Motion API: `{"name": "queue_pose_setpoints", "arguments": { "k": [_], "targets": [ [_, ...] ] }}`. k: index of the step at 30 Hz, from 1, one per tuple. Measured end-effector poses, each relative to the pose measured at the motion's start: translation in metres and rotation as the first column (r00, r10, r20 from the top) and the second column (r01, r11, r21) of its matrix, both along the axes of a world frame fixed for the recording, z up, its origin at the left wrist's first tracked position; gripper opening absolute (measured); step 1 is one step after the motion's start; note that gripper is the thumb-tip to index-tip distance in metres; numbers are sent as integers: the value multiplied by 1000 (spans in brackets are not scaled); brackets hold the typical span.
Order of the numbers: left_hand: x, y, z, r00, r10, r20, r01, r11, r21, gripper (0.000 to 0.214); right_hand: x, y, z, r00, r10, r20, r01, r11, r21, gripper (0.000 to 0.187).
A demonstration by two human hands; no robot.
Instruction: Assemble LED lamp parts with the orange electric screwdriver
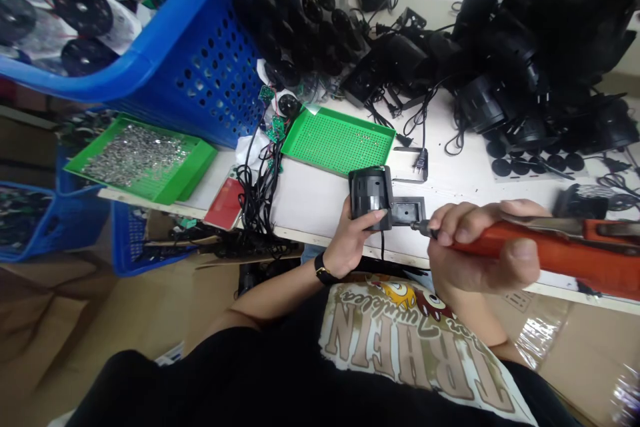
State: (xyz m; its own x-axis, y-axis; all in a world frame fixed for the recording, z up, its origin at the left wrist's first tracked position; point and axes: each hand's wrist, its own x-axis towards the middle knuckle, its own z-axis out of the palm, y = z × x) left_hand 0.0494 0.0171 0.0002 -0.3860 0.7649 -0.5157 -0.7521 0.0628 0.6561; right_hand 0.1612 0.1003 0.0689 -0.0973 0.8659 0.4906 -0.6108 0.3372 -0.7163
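Squarely, the left hand (pixel 351 245) grips a black housing (pixel 369 195).

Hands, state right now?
Left hand: closed, holding a black plastic housing.
Right hand: closed, holding an orange-handled tool.

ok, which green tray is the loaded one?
The green tray at the left of the view, heaped with small silver parts. The perforated green tray beside it holds only a few.
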Motion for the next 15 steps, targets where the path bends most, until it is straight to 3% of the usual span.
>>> {"name": "queue_pose_setpoints", "arguments": {
  "k": [4,8,10,12,15],
  "targets": [
    [-1,1,7,999,-15,-46,17,999,39,64,1,7,0,989,-145,7,145,989,4,22],
    [-2,0,7,998,-57,-41,59,997,52,59,-9,14,-3,929,-369,28,369,929,-19,10],
    [-4,-1,4,995,-94,-36,95,994,53,58,-10,19,-5,907,-415,77,418,908,-28,11],
    [-7,-2,1,991,-116,-63,119,992,50,61,-5,25,-8,904,-387,181,397,917,-23,16],
    [-13,-5,-3,977,-158,-146,169,983,67,74,10,37,-15,865,-195,463,239,970,-37,22]
  ]
}}
